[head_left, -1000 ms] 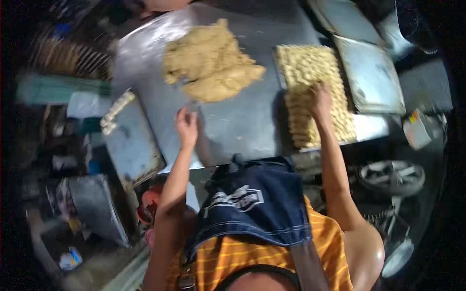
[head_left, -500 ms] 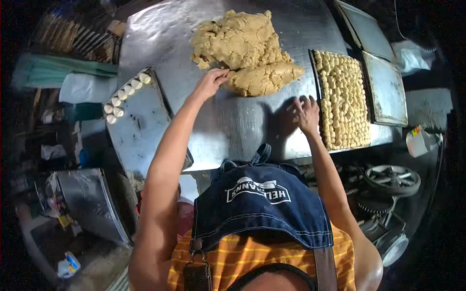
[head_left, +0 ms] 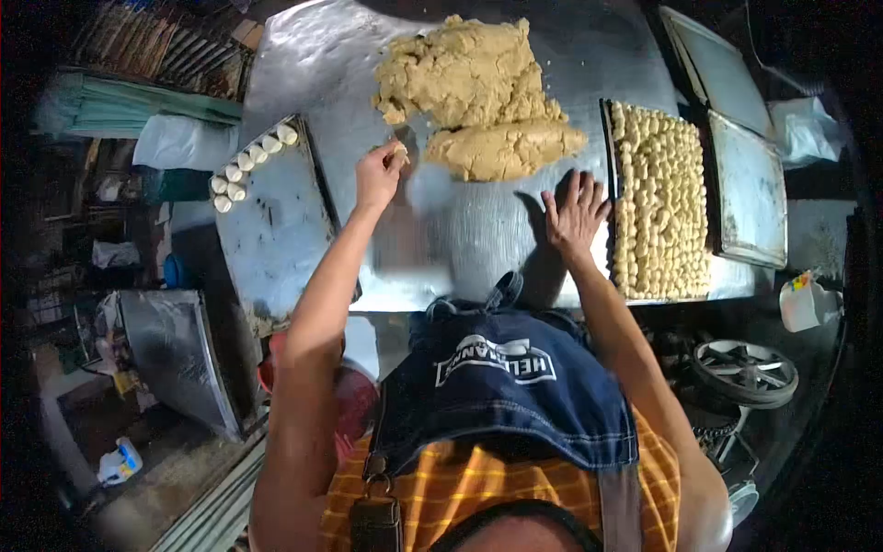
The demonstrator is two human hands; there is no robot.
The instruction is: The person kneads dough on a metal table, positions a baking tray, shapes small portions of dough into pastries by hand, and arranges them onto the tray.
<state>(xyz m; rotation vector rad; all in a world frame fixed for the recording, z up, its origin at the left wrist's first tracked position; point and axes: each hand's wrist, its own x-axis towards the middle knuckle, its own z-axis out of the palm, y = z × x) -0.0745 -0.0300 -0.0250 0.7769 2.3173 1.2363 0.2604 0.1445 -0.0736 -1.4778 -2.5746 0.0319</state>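
Note:
My left hand (head_left: 376, 180) is closed, pinching a small piece of dough (head_left: 401, 150) at its fingertips, raised just left of the dough log. The log (head_left: 506, 152) is thick, yellowish and cracked on its surface. Behind it, touching, lies a large crumbly dough mass (head_left: 460, 74). My right hand (head_left: 578, 219) is open with fingers spread, palm down on the metal table (head_left: 441, 239). It is near the log's right end and beside the rows of small dough balls (head_left: 658, 202), holding nothing.
Left, a metal tray (head_left: 276, 244) carries several pale rolled pieces (head_left: 246, 164) along its far edge. Beyond the dough balls lie two flat trays, the nearer tray (head_left: 750, 189) overhanging the table's right side. A spoked wheel (head_left: 745, 373) stands below right, and a white container (head_left: 802, 304) is above it.
My left hand has left the log's end and moved left and nearer, with a small piece of dough in it. My right hand has flattened onto the table. The view has shifted slightly.

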